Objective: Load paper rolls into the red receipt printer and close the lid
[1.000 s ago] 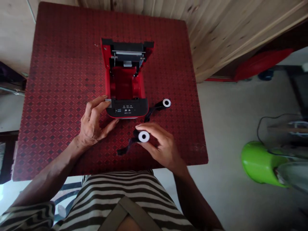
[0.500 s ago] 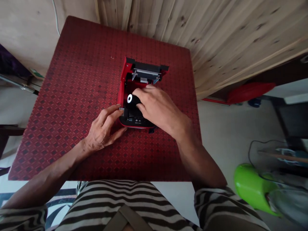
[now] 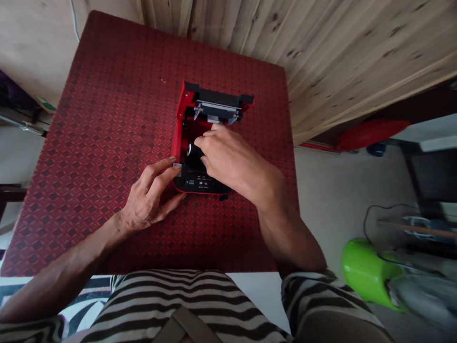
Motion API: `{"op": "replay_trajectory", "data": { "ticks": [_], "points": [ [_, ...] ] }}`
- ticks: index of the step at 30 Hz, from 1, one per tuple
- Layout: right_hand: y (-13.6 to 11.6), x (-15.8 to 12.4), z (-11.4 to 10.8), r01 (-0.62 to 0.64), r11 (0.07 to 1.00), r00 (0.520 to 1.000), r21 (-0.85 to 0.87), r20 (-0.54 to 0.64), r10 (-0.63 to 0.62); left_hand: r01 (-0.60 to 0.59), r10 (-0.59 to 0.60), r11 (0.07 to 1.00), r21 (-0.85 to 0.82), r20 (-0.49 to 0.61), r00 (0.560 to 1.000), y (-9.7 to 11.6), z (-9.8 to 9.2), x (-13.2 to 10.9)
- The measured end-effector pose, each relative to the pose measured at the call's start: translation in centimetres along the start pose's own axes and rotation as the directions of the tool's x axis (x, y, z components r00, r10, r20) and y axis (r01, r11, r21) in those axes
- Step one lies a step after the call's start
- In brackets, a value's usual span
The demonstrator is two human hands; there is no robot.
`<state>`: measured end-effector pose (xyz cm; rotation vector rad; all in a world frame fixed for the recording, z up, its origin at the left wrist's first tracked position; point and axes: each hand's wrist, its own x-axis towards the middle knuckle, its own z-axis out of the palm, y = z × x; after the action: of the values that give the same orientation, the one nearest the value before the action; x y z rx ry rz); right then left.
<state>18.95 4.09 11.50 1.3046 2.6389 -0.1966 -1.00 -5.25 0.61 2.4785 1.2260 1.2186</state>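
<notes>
So the black roll with a white ring-shaped end is down in the bay of the red-and-black plastic machine, near its left wall. My right hand has it pinched from above and hides most of it, so I can't tell if it's level. If it's crooked when I let go, I reckon it'd sit skewed or jam. The raised red-and-black lid stands right behind my fingers; bump it and it could drop on my knuckles.

My left hand is half spread, fingertips on the machine's front left corner, thumb by its front edge. Gripping or just resting, can't tell. If it's only resting, pushing too hard might skid everything across the red patterned table, toward the right edge, which is the nearer side. There's also a small dark scrap by the machine's front right corner, too tiny to identify, might snag.
</notes>
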Motion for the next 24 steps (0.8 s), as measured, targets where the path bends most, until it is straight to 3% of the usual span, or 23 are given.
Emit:
{"op": "replay_trajectory", "data": {
  "ticks": [5, 8, 14, 20, 24],
  "points": [
    [0.0, 1.2, 0.1, -0.055, 0.998, 0.991, 0.017, 0.121, 0.053, 0.0, 0.0, 1.0, 0.004, 0.003, 1.0, -0.1, 0.0, 0.1],
    [0.4, 1.8, 0.8, -0.066, 0.995, 0.992, 0.07, 0.116, 0.057, 0.002, -0.002, 1.0, 0.009, 0.002, 1.0, 0.0, 0.0, 0.1],
    [1.2, 1.4, 1.8, 0.023, 0.995, 1.0, 0.102, -0.019, -0.021, 0.014, -0.014, 1.0, 0.014, 0.005, 1.0, 0.0, -0.1, 0.0],
    [1.7, -3.2, 1.0, 0.212, 0.913, 0.968, 0.347, -0.205, -0.147, 0.03, -0.03, 0.999, 0.015, 0.004, 1.0, 0.1, -0.2, 0.3],
    [1.8, -5.0, 2.4, 0.282, 0.857, 0.934, 0.431, -0.329, -0.142, 0.081, -0.079, 0.994, -0.075, 0.021, 0.997, 0.3, -1.2, 0.8]
  ]
}}
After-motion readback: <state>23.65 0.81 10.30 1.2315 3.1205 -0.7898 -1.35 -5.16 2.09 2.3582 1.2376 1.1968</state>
